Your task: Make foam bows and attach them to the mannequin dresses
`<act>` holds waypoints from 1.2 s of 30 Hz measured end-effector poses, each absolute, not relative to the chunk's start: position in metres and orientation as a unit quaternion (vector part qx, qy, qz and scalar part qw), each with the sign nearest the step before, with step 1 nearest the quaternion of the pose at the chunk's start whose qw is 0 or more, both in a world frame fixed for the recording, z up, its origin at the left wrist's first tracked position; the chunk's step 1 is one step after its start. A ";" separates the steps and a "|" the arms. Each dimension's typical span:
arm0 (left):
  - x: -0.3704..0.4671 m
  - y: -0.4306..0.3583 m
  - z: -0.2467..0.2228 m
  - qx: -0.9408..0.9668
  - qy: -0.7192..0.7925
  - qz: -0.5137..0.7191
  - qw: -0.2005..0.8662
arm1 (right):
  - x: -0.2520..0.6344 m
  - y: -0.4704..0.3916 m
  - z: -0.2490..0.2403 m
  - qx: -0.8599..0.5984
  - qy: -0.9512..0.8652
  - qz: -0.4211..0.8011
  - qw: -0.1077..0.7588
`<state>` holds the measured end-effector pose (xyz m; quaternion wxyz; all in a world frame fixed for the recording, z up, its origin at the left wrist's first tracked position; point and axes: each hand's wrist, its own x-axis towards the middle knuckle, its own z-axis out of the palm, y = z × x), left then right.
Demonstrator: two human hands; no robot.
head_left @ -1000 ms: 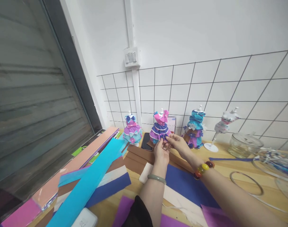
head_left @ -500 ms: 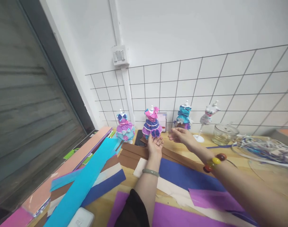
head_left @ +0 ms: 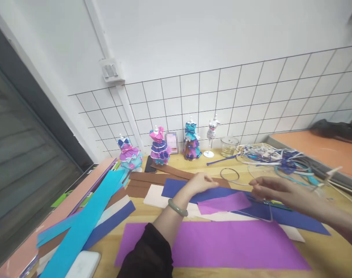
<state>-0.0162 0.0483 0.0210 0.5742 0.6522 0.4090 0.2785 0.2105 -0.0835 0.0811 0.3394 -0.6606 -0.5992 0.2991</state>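
My left hand (head_left: 201, 183), with a jade-coloured bangle on its wrist, hovers over a dark blue crepe-paper strip (head_left: 173, 188). Its fingers are loosely curved and apart, with nothing visible in them. Farther right, my right hand (head_left: 273, 189) is held above the dark blue strips, thumb and fingers parted and holding nothing I can see. Between the hands lies a short purple strip (head_left: 225, 203) on blue and cream paper. A wide purple sheet (head_left: 236, 245) spreads in front. Along the back stand small dress forms in paper dresses: purple-and-light-blue (head_left: 130, 155), pink-and-navy (head_left: 159, 148), teal-and-brown (head_left: 192, 141).
A bare white dress form (head_left: 213, 129) and a glass bowl (head_left: 229, 146) stand before the wire grid. Tangled ribbons (head_left: 268, 154) and a thin ring (head_left: 229, 175) lie to the right. Bright blue strips (head_left: 83, 220) and a white device (head_left: 83, 264) are at left.
Both hands have drawn away from the dressed forms, back over the paper strips. My right hand has moved farther right. The view has turned right, showing more of the ribbons and an orange surface.
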 end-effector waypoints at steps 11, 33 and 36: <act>0.008 0.006 0.015 0.826 0.370 0.172 0.389 | 0.237 -0.117 0.013 -0.611 -0.558 0.394 0.400; -0.093 0.045 0.062 0.785 0.378 0.178 0.458 | 0.229 -0.094 0.073 -0.729 -0.502 0.270 0.379; -0.106 0.053 0.053 0.785 0.427 0.164 0.417 | 0.233 -0.103 0.078 -0.706 -0.507 0.286 0.402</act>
